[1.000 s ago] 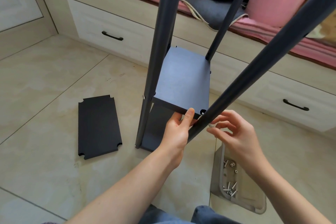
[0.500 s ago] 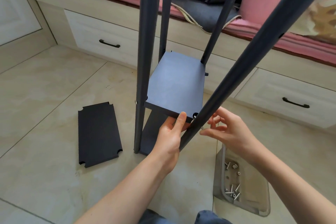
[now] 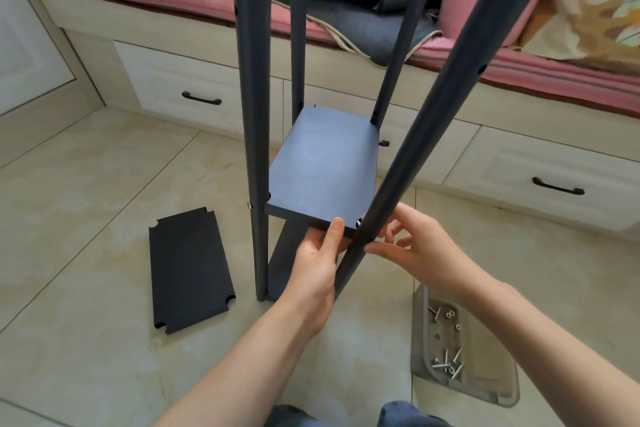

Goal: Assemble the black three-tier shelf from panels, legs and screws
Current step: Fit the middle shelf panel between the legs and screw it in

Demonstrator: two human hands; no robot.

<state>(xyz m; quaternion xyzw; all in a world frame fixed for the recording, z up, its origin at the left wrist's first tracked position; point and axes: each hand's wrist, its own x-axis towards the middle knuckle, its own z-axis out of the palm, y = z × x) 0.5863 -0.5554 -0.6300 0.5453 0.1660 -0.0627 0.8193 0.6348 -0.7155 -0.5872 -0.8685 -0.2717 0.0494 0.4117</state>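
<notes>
Down on the pale tiled floor (image 3: 86,218), seen from the head camera, the half-built black shelf frame stands just in front of the white drawer bench (image 3: 519,163), its lowest panel on the tiles and the dark rectangular middle panel (image 3: 322,166) already sitting between the four long dark metal tube legs. The near right leg (image 3: 433,121) leans outward and toward the camera, not yet snug against the panel's notched corner. The legs look stiff, smooth and a bit slippery, so I judge a grip low down near the joint would steer this one best; the board seems light but rigid, best held by its edge, and its notched corners look as if they could chip. The left hand (image 3: 313,267) grips the front edge of the middle panel, thumb on top and fingers curled underneath, right beside the leaning leg. The right hand (image 3: 419,246) is at the leg at the same height, fingers loosely curled with the tips drawn together against the tube as if pinching something small; whether a screw is in them I cannot tell. A spare flat black panel with notched corners (image 3: 190,270) lies on the floor to the left, well apart from the frame. By the right forearm sits a grey plastic tray (image 3: 420,340) with loose silver screws (image 3: 448,362) in it.
</notes>
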